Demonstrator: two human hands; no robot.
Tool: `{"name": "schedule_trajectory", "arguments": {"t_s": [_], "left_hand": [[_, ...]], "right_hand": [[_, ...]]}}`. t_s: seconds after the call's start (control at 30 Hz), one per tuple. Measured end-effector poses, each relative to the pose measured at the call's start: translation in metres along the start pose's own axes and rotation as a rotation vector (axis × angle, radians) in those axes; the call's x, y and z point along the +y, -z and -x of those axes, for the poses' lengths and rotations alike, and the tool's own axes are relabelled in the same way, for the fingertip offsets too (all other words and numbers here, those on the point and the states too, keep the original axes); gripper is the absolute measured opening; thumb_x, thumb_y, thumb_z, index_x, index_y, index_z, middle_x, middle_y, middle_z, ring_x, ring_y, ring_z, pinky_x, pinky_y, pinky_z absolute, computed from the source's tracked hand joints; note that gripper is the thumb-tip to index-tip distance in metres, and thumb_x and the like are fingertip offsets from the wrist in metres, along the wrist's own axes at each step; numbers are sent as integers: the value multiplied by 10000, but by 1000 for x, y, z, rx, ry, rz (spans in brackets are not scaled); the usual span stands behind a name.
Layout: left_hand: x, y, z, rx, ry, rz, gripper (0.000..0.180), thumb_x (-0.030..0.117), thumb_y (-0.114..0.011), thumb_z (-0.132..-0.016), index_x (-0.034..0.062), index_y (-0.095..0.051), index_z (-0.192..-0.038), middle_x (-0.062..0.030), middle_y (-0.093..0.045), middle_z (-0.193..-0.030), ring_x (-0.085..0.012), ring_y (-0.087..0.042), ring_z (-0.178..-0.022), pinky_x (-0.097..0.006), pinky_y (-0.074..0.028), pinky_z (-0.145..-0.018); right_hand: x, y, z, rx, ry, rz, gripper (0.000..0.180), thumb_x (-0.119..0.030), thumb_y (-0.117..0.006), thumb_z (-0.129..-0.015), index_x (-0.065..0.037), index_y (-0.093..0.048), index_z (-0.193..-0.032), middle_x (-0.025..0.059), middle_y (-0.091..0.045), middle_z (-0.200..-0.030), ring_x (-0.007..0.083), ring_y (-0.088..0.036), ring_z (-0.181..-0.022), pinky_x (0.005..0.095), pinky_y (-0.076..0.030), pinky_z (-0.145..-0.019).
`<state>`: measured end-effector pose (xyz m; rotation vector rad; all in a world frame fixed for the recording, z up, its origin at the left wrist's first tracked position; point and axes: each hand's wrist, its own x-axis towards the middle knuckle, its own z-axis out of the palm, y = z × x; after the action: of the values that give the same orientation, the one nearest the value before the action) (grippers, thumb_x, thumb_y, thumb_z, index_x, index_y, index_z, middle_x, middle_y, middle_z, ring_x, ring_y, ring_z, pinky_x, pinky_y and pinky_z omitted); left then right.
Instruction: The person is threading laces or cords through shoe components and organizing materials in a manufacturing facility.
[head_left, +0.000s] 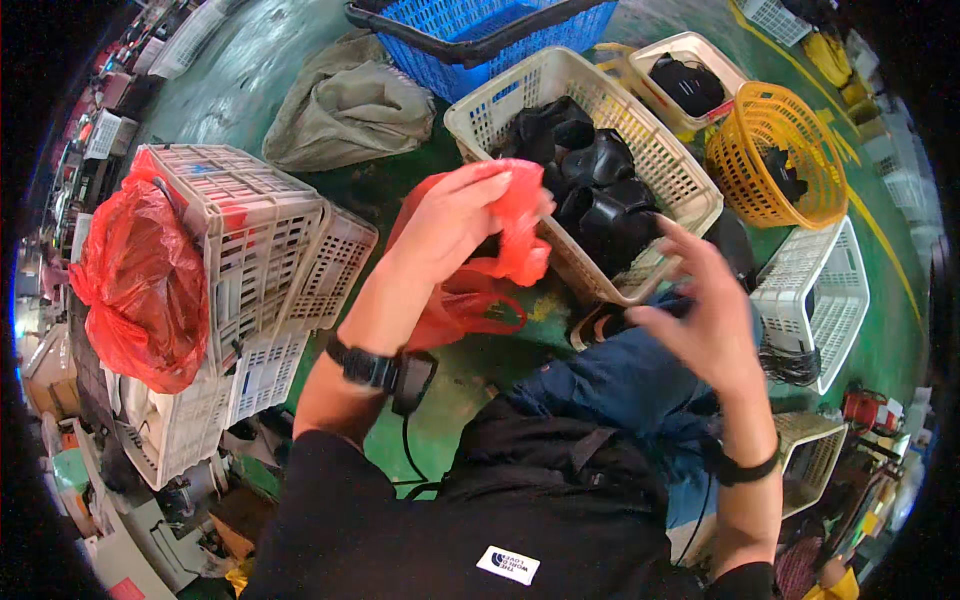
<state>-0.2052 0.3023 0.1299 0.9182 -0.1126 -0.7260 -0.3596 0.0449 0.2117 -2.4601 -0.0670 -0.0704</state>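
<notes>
My left hand [452,222] is closed on a thin red plastic bag [522,232]. The bag is bunched at my fingers, and its lower part with a loop handle hangs below my wrist. Over the near right rim of a white slatted basket [690,175], my right hand [697,305] is raised with its fingers apart and nothing in it. Several glossy black moulded pieces [605,200] lie heaped inside this basket. What they are exactly, I cannot tell. Part of the red bag's inside is hidden by my left hand.
Left stand stacked white crates [262,235] with a filled red bag [145,285]. A grey cloth sack [350,105] and blue basket [480,50] are at the back. Rightward are a beige tub [665,52], yellow round basket [822,165] and white crate [845,290].
</notes>
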Motion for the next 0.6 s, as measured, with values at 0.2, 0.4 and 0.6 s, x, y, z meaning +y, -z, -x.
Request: {"name": "schedule_trajectory", "arguments": {"t_s": [0.2,0.4,0.6], "left_hand": [[9,-11,-26,-216,28,-578,389,150,-481,-1020,-33,-505,-1363,-144,-606,-1305,-249,-599,-1191,-368,-454,-1041],[-49,85,2,-56,-291,-1197,452,224,-629,-889,60,-586,-1307,-121,-641,-1225,-251,-606,-1129,-345,-458,-995],[-151,260,116,-32,278,-2358,627,366,-609,-883,106,-470,-1437,-206,-524,-1405,-317,-543,-1266,-418,-445,-1045]], "right_hand": [[5,-92,-71,55,-55,-485,517,-217,-694,-852,3,-553,-1299,182,-671,-1089,252,-660,-967,330,-520,-850],[16,-66,-77,66,-282,-1046,197,-104,-554,-915,-38,-691,-1040,-30,-622,-801,24,-492,-621,194,-393,-541],[23,-52,-67,27,-237,-981,191,-94,-552,-927,-39,-688,-1050,-40,-617,-792,25,-490,-615,193,-400,-554]]}}
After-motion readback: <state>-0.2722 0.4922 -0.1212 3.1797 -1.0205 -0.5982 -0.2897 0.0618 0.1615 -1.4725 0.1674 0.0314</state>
